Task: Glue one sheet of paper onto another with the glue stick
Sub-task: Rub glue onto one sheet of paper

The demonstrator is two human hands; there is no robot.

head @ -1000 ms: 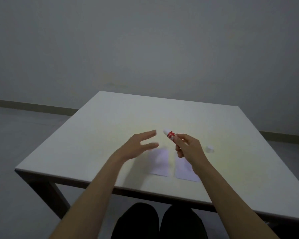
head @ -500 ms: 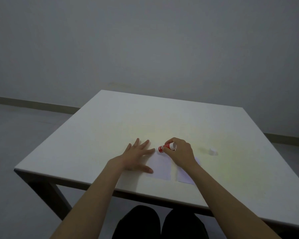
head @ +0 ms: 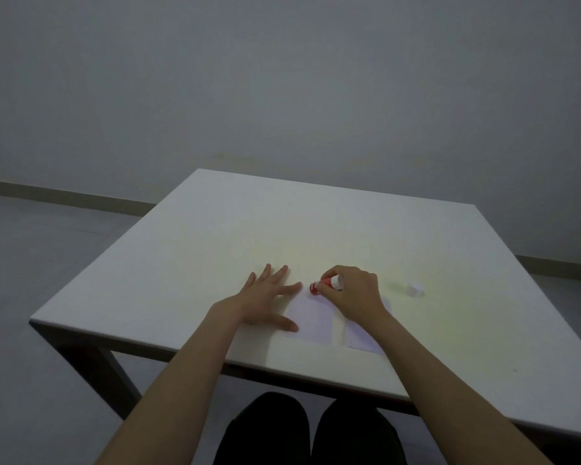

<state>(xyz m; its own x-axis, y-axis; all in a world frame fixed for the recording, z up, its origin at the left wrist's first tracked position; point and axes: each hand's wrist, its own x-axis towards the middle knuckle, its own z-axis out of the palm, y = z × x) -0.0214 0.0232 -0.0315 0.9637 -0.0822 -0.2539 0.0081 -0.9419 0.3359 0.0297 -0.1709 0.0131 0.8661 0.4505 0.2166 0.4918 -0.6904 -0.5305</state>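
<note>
Two small pale sheets lie side by side near the table's front edge: a left sheet [head: 312,318] and a right sheet [head: 361,337], the latter partly under my right forearm. My right hand [head: 353,293] grips a red and white glue stick [head: 326,284], its red end down at the far left corner of the left sheet. My left hand [head: 265,300] lies flat with fingers spread, thumb and forefinger touching the left sheet's left edge.
The white cap [head: 415,289] of the glue stick stands on the table [head: 215,236] to the right of my right hand. My dark-clad knees [head: 307,434] show under the front edge. A grey wall and floor lie beyond.
Both hands came down from above the table. The left hand has flattened beside the left sheet, and the right hand turned the glue stick tip-down onto that sheet's far corner.
</note>
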